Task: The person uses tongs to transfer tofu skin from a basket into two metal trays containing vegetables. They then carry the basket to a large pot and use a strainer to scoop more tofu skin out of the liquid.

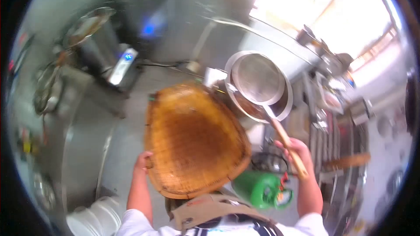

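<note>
My left hand [143,162] grips the left rim of a large woven basket tray [192,140], which is tilted in front of my body and shows a wet-looking brown inside. On the right, my right hand [297,150] is closed around the wooden handle of a round mesh strainer [258,78]. The strainer's mesh lies over the mouth of a big metal pot [286,105]. Some brown contents show in the pot below the mesh, too blurred to name. The tray's upper right edge is close to the pot.
A green gas cylinder [258,189] stands near my body. White buckets [96,216] are at the lower left. A tall metal pot [94,39] stands at the upper left beside a device with blue lights [124,64]. Shelving with utensils lines the right.
</note>
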`<action>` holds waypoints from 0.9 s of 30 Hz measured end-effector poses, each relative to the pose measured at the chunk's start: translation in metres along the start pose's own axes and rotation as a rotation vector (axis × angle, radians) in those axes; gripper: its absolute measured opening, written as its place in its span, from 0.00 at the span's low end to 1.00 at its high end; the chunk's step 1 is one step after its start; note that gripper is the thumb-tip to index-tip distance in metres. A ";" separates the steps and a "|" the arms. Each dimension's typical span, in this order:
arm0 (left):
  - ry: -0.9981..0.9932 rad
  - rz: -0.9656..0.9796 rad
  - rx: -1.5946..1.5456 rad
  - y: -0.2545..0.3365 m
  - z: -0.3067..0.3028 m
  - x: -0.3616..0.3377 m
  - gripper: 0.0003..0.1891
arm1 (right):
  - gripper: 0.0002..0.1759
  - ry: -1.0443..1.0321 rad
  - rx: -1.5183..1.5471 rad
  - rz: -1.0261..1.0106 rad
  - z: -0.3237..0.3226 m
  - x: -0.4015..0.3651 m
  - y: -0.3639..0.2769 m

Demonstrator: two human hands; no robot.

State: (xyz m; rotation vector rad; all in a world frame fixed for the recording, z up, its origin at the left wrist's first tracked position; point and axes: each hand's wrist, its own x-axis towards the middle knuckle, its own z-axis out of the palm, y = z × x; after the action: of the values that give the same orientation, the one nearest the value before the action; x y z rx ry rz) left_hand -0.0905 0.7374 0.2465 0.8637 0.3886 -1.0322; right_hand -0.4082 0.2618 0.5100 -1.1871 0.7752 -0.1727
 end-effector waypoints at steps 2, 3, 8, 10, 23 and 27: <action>-0.078 0.023 -0.064 -0.009 -0.009 0.018 0.23 | 0.13 -0.290 0.460 0.305 -0.011 0.009 0.000; -0.108 0.025 -0.060 -0.012 0.004 0.014 0.24 | 0.10 -0.266 0.530 0.287 -0.010 0.000 0.001; -0.143 0.105 -0.070 -0.005 0.020 0.001 0.28 | 0.32 0.214 -0.262 -0.081 0.011 -0.061 -0.017; -0.171 0.027 -0.091 -0.003 0.020 -0.002 0.27 | 0.34 0.297 -0.577 -0.242 0.006 -0.059 -0.016; 0.000 0.131 -0.005 -0.005 0.000 0.013 0.24 | 0.38 0.376 -1.570 -0.324 0.002 0.051 0.019; 0.018 0.147 -0.015 -0.010 -0.012 0.021 0.28 | 0.38 0.253 -1.596 -0.318 -0.001 0.016 -0.004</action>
State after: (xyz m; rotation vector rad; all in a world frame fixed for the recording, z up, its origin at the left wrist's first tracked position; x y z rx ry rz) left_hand -0.0871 0.7321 0.2208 0.8761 0.3425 -0.8852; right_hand -0.3962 0.2514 0.5058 -2.8448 0.9179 0.0912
